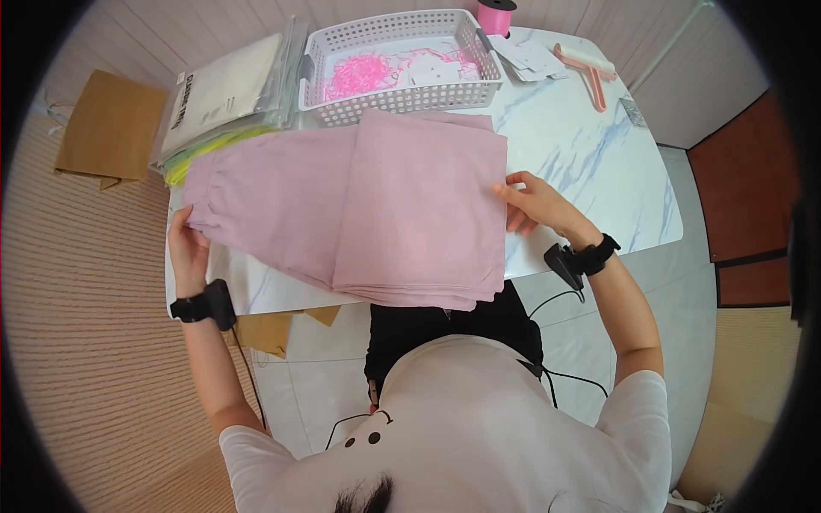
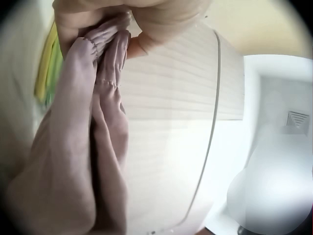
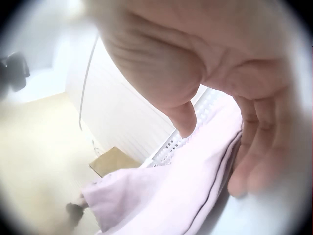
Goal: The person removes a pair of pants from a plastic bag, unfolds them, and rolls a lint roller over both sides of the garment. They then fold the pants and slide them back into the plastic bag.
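Observation:
A pair of pink trousers (image 1: 419,205) lies on the table, its legs folded into a layered square on the right and its gathered elastic waistband (image 1: 198,195) at the left. My left hand (image 1: 186,248) pinches the waistband corner between thumb and fingers; the left wrist view shows the gathered cloth (image 2: 110,63) bunched in that grip. At the right folded edge is my right hand (image 1: 539,203), loosely bent. In the right wrist view its thumb (image 3: 183,120) reaches over the top of the cloth (image 3: 195,161), and the other fingers (image 3: 257,161) extend down beside the layered edge.
Behind the trousers stands a white perforated basket (image 1: 402,104) with pink shredded paper (image 1: 359,75). Bagged clothes (image 1: 227,94) are stacked at the back left. White cards (image 1: 526,61), a pink ribbon spool (image 1: 494,17) and a pink-handled lint roller (image 1: 590,73) lie at the back right.

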